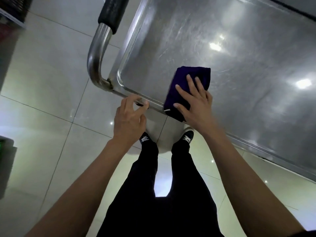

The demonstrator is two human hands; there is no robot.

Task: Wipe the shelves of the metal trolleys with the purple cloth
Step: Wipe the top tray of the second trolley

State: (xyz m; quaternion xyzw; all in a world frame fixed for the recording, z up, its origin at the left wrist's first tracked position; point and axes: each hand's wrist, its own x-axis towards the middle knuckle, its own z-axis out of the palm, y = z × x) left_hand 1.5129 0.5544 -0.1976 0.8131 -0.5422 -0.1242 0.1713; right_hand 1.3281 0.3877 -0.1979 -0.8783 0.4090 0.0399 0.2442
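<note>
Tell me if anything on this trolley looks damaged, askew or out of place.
Nothing is out of place. The shelf shows fine scratches, and the weld joining handle tube to rim looks dark and grimy. The purple cloth lies folded under the right hand.

The floor (pixel 42 86) is made of large, pale, glossy tiles with thin dark joints. Small bright spots of ceiling light reflect on it. At 9 o'clock a dark object (pixel 7 168) stands at the edge, too blurred to identify.
</note>
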